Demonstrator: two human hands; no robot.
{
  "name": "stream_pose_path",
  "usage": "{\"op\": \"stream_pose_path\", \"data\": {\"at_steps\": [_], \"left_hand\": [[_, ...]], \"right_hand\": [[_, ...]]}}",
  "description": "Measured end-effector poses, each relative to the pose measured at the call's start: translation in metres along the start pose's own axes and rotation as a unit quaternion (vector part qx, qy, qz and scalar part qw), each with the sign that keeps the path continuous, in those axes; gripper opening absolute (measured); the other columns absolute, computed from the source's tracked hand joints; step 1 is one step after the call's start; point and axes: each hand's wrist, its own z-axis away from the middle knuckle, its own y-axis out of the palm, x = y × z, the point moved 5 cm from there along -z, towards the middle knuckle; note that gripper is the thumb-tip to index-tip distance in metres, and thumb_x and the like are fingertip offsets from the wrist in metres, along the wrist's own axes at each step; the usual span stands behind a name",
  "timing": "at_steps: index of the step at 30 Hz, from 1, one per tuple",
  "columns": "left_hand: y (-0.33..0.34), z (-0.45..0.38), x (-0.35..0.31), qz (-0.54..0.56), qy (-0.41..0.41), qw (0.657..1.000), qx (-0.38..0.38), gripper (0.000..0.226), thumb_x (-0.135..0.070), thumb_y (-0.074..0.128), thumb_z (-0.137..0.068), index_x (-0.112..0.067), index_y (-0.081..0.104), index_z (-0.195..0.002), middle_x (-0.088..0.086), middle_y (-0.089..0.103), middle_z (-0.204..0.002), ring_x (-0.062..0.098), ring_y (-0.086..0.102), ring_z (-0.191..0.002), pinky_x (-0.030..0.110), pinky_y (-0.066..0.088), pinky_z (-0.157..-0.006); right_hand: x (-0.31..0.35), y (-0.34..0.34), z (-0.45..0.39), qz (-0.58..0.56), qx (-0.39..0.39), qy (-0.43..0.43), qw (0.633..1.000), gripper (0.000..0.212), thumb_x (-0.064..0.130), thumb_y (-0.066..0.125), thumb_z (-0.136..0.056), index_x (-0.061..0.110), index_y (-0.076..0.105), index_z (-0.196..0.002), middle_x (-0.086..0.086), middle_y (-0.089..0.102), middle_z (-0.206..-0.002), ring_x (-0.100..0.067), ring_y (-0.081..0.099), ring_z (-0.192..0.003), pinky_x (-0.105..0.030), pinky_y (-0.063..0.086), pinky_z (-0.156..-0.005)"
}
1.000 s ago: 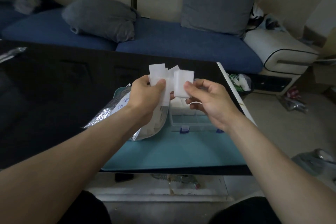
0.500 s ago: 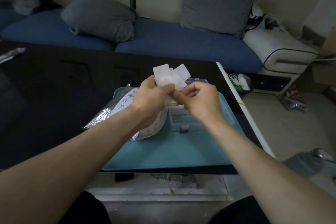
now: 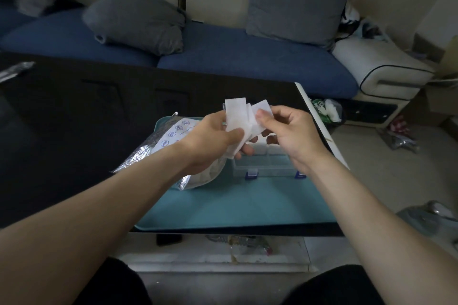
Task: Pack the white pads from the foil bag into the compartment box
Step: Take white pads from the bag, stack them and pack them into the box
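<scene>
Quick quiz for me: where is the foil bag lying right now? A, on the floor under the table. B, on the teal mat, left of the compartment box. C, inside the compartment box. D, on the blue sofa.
B: the foil bag lies partly on the teal mat, left of the compartment box.

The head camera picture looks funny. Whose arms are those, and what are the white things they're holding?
The camera sits on a person's head and looks down, so you see what that person sees: their own two arms reaching forward. The left hand grips a small bunch of white pads, and the right hand pinches one pad at the edge of that bunch. Below them is a dark table with a teal mat on it. On the mat lie a shiny foil bag, where the pads come from, and a clear compartment box with blue clips. Behind the table is a blue sofa with grey cushions.
</scene>
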Motion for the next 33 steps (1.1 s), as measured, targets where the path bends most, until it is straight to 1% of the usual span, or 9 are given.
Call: {"op": "stream_pose_path", "data": {"at_steps": [6,15,18,21,23,25,27,31,33], "left_hand": [[0.0,-0.001,0.003,-0.018,-0.011,1.0,-0.008,0.018,0.003,0.047,-0.1,-0.002,0.054,-0.116,0.019,0.073,-0.1,0.023,0.065,-0.069,0.028,0.051,-0.057],[-0.005,-0.004,0.003,0.116,-0.044,0.988,-0.092,0.022,0.005,0.037,-0.103,0.0,0.054,-0.116,0.019,0.064,-0.087,0.028,0.066,-0.067,0.043,0.063,-0.065],[-0.003,-0.006,0.003,0.172,-0.085,0.976,-0.106,0.027,-0.009,0.037,-0.106,-0.001,0.061,-0.116,0.023,0.069,-0.107,0.032,0.07,-0.08,0.045,0.062,-0.062],[0.001,-0.009,0.007,0.208,-0.125,0.968,-0.07,0.05,-0.044,0.041,-0.104,-0.003,0.062,-0.123,0.019,0.07,-0.116,0.036,0.07,-0.097,0.055,0.059,-0.078],[0.0,-0.007,0.005,0.15,-0.11,0.98,-0.071,0.05,-0.042,0.049,-0.102,0.001,0.059,-0.126,0.022,0.068,-0.115,0.033,0.07,-0.093,0.048,0.061,-0.069],[-0.004,-0.005,0.006,0.06,-0.074,0.991,-0.095,0.033,-0.019,0.058,-0.099,0.0,0.055,-0.127,0.022,0.064,-0.114,0.028,0.067,-0.088,0.046,0.061,-0.066],[-0.007,-0.005,0.008,0.023,-0.056,0.992,-0.112,0.029,-0.006,0.059,-0.097,-0.005,0.055,-0.125,0.02,0.063,-0.114,0.026,0.066,-0.088,0.042,0.06,-0.068],[-0.01,-0.003,0.005,-0.018,-0.021,0.994,-0.106,0.026,-0.004,0.06,-0.095,-0.011,0.058,-0.12,0.008,0.062,-0.102,0.013,0.063,-0.077,0.021,0.055,-0.053],[-0.009,-0.004,0.004,-0.041,-0.014,0.993,-0.106,0.027,-0.004,0.06,-0.095,-0.011,0.058,-0.121,0.005,0.062,-0.1,0.011,0.062,-0.077,0.019,0.054,-0.053]], "right_hand": [[-0.001,-0.018,-0.007,-0.016,-0.069,0.011,0.997,0.004,0.018,0.07,-0.094,0.015,0.072,-0.094,0.001,0.071,-0.082,-0.009,0.065,-0.068,-0.022,0.052,-0.058],[0.001,-0.02,-0.008,-0.085,-0.016,0.04,0.995,0.009,0.013,0.058,-0.101,0.015,0.067,-0.102,-0.005,0.073,-0.101,-0.017,0.072,-0.089,-0.033,0.06,-0.072],[-0.005,-0.005,-0.004,-0.033,0.012,0.04,0.999,0.007,0.017,0.063,-0.098,0.018,0.068,-0.102,-0.008,0.074,-0.105,-0.024,0.073,-0.095,-0.044,0.061,-0.08],[-0.002,0.008,0.001,0.0,0.025,0.014,1.0,0.003,0.015,0.066,-0.096,0.015,0.069,-0.097,-0.011,0.073,-0.101,-0.025,0.074,-0.083,-0.044,0.062,-0.071],[0.003,0.01,0.004,0.051,0.03,-0.01,0.998,0.005,0.016,0.07,-0.093,0.012,0.069,-0.096,-0.007,0.073,-0.094,-0.019,0.073,-0.068,-0.038,0.062,-0.063],[0.007,0.01,0.006,0.087,0.044,-0.02,0.995,0.009,0.015,0.074,-0.09,0.009,0.071,-0.095,-0.003,0.074,-0.083,-0.015,0.071,-0.06,-0.029,0.059,-0.057],[0.007,0.008,0.007,0.069,0.062,-0.002,0.996,0.005,0.011,0.075,-0.089,0.01,0.072,-0.093,-0.002,0.075,-0.076,-0.015,0.071,-0.06,-0.025,0.057,-0.056],[0.005,0.0,0.006,0.04,0.065,0.032,0.997,0.009,0.006,0.074,-0.088,0.014,0.073,-0.093,-0.002,0.076,-0.073,-0.013,0.071,-0.063,-0.026,0.057,-0.06],[0.005,-0.002,0.006,0.029,0.062,0.044,0.997,0.01,0.006,0.075,-0.087,0.011,0.073,-0.096,-0.004,0.077,-0.076,-0.014,0.072,-0.064,-0.026,0.057,-0.059]]}}
